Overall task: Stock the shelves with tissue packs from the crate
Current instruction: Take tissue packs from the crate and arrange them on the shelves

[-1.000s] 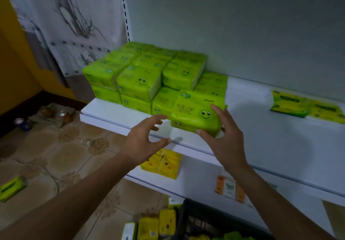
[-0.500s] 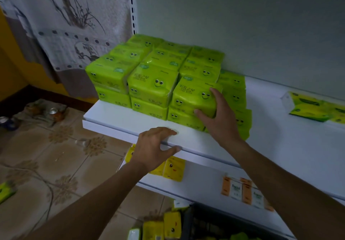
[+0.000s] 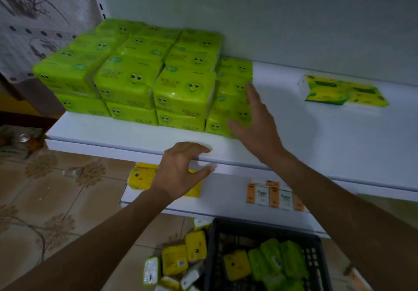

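Tissue packs (image 3: 181,91), stacked two high at the left end of the shelf (image 3: 339,143), with more down in the black crate (image 3: 321,256). Pressed the right hand (image 3: 255,123) flat, fingers straight, against the rightmost column; touched the shelf's front lip with the left hand (image 3: 181,168), fingers loosely curled, holding nothing. Judged light, soft and squashy under slick film, prone to sliding; best gripped across the short sides, gently.
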